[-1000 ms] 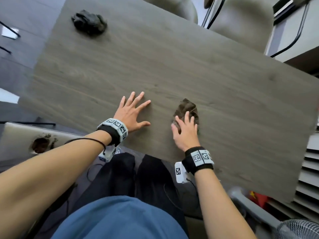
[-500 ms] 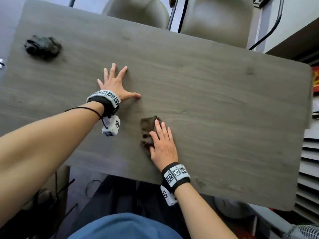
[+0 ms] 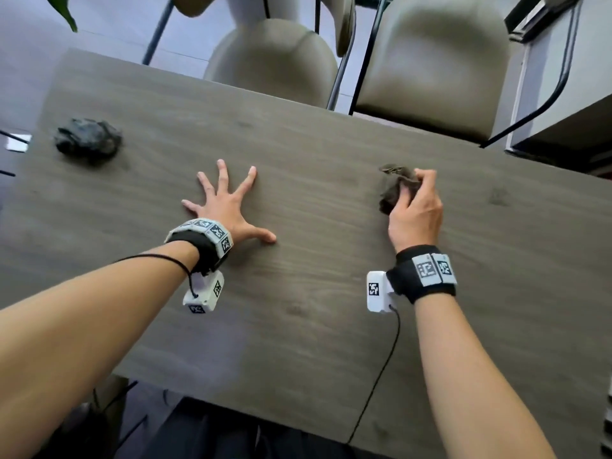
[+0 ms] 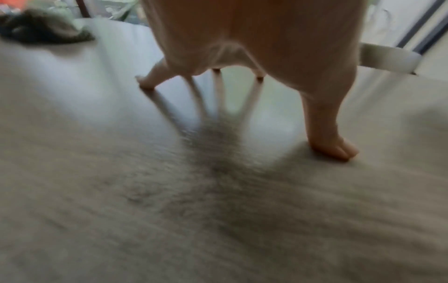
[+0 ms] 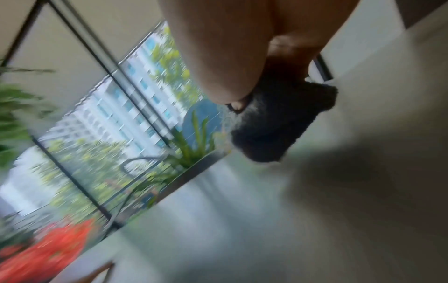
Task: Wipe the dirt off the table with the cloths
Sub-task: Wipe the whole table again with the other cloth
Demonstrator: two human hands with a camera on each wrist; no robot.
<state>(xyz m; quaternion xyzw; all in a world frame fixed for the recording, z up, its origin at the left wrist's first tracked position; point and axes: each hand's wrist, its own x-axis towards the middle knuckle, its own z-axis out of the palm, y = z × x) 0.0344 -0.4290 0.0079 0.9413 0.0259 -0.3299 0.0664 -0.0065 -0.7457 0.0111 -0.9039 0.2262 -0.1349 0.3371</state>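
My right hand (image 3: 415, 207) grips a bunched dark brown cloth (image 3: 394, 188) at the right of the grey wood-grain table (image 3: 314, 326). In the right wrist view the cloth (image 5: 278, 122) hangs dark below my curled fingers, just above the tabletop. My left hand (image 3: 228, 200) lies flat on the table's middle with its fingers spread; the left wrist view shows its fingertips (image 4: 145, 84) and thumb pressing the surface. A second, black crumpled cloth (image 3: 87, 140) sits alone at the far left; its blurred shape (image 4: 41, 28) is in the left wrist view too.
Two beige chairs (image 3: 427, 64) stand against the table's far edge. A cabinet (image 3: 569, 104) with a black cable is at the far right. A wire (image 3: 381, 369) from my right wrist trails across the table's near edge. A window and plants (image 5: 186, 145) are in the right wrist view.
My right hand went from pressing flat on the brown cloth near the front edge to gripping it bunched, farther out and to the right. The left hand stays flat and spread.
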